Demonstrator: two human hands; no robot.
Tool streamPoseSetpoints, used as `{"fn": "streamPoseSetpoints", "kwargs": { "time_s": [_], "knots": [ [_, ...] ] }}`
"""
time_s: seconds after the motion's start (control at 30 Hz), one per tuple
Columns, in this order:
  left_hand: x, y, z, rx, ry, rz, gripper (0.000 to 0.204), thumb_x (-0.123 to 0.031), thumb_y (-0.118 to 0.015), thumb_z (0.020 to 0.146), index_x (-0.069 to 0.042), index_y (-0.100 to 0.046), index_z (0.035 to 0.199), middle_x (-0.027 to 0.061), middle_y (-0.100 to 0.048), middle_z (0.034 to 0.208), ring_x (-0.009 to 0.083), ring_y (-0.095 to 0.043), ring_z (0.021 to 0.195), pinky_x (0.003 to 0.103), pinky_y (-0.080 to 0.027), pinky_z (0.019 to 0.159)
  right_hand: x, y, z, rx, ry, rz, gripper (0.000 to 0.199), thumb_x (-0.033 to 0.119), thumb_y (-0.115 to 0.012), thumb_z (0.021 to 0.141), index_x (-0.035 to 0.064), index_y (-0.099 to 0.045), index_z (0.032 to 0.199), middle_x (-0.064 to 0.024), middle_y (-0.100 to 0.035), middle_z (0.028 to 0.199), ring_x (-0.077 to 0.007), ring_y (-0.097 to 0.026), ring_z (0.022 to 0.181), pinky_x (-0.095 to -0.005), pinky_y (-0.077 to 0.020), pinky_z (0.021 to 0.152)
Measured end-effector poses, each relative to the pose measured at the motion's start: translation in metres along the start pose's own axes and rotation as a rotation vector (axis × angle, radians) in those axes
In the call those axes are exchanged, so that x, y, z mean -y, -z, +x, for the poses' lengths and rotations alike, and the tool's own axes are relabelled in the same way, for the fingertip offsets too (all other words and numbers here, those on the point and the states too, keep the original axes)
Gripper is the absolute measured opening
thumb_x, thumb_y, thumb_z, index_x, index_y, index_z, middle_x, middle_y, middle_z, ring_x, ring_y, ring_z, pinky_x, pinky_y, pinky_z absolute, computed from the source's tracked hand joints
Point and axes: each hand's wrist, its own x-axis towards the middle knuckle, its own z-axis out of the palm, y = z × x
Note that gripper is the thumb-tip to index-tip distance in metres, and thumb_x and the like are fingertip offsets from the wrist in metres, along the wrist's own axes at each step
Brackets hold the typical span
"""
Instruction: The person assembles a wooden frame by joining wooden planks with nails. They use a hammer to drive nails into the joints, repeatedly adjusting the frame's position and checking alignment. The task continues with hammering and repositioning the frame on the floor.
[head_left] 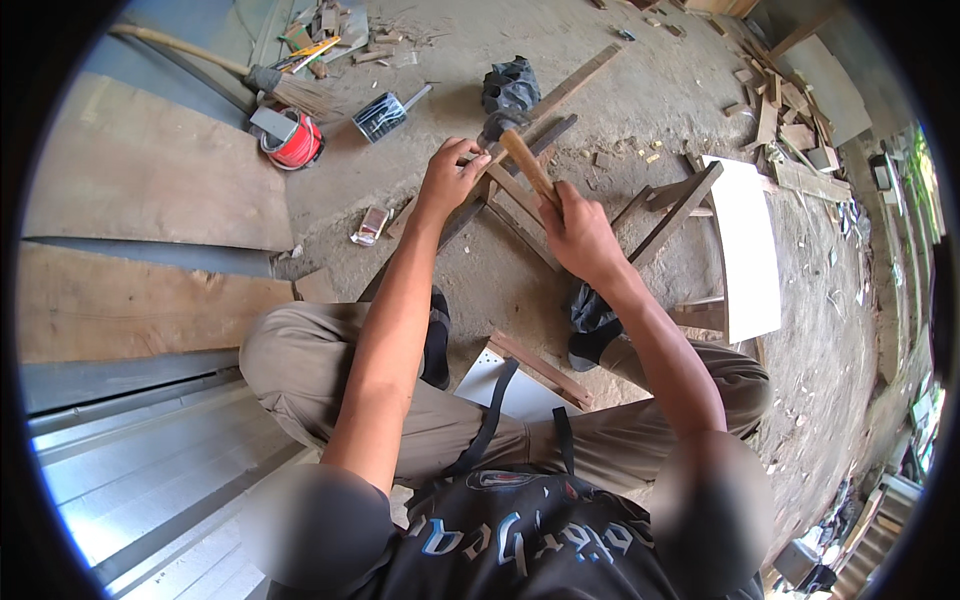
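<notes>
My right hand (584, 238) is wrapped round the wooden handle of a hammer (527, 164). Its dark head is raised beside my left fingertips, over a wooden frame (523, 238) standing on the floor between my feet. My left hand (452, 178) is closed in a pinch at the frame's top joint; what sits between the fingers is too small to make out. From that joint a long wooden strip (585, 78) runs away to the far right. A black plastic bag (511, 84) lies just beyond.
At left are a red can (295, 145), a dark tin with a brush (380, 117), a broom (285, 88) and plywood sheets (160, 165). A white panel (745, 250) leans on wood at right, near scrap wood (785, 110). A small box (371, 226) lies near my left forearm.
</notes>
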Motion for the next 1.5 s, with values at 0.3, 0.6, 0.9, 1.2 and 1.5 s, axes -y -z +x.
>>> {"fn": "streamPoseSetpoints", "kwargs": {
  "time_s": [0.3, 0.6, 0.9, 1.2, 1.5],
  "knots": [
    [-0.003, -0.003, -0.002, -0.001, -0.013, -0.022, 0.017, -0.015, -0.07, 0.088, -0.003, -0.066, 0.099, 0.0121, -0.064, 0.095, 0.0277, -0.064, 0.089, 0.036, -0.053, 0.077, -0.003, -0.02, 0.021, -0.099, 0.047, -0.019, 0.024, 0.017, -0.058, 0.094, -0.0059, -0.051, 0.096, -0.0321, -0.063, 0.077, -0.0522, -0.061, 0.077, -0.0562, -0.0479, 0.069],
    [-0.005, 0.001, 0.0, 0.04, 0.022, -0.001, 0.017, -0.011, -0.07, 0.088, -0.002, -0.065, 0.1, 0.011, -0.065, 0.099, 0.0234, -0.066, 0.092, 0.033, -0.055, 0.076, -0.026, -0.05, 0.073, -0.065, -0.001, -0.036, 0.049, 0.027, -0.08, 0.076, -0.0055, -0.05, 0.098, -0.0308, -0.065, 0.095, -0.0485, -0.064, 0.089, -0.0505, -0.0513, 0.073],
    [-0.002, 0.002, 0.0, 0.026, 0.036, -0.025, 0.022, -0.015, -0.071, 0.089, -0.002, -0.065, 0.105, 0.0095, -0.069, 0.097, 0.0173, -0.068, 0.09, 0.032, -0.053, 0.075, -0.045, -0.072, 0.079, 0.03, 0.025, -0.157, 0.055, 0.026, -0.08, 0.074, -0.0068, -0.051, 0.108, -0.0291, -0.067, 0.094, -0.0454, -0.065, 0.092, -0.0516, -0.0522, 0.079],
    [0.001, 0.006, 0.0, 0.056, 0.214, -0.157, 0.028, -0.022, -0.069, 0.091, 0.0, -0.068, 0.11, 0.0063, -0.072, 0.098, 0.012, -0.065, 0.088, 0.028, -0.051, 0.079, -0.036, -0.065, 0.094, 0.095, 0.097, -0.293, 0.043, 0.023, -0.081, 0.071, -0.006, -0.063, 0.097, -0.0288, -0.068, 0.092, -0.0436, -0.065, 0.095, -0.0484, -0.0528, 0.083],
    [0.008, 0.011, -0.001, 0.056, 0.416, -0.45, 0.03, -0.022, -0.066, 0.094, 0.002, -0.07, 0.111, 0.0049, -0.071, 0.103, 0.0103, -0.062, 0.096, 0.026, -0.047, 0.085, -0.035, -0.067, 0.097, 0.097, 0.091, -0.312, 0.044, 0.024, -0.081, 0.071, -0.0053, -0.063, 0.099, -0.028, -0.068, 0.094, -0.0432, -0.065, 0.096, -0.0478, -0.0528, 0.085]
  ]
}}
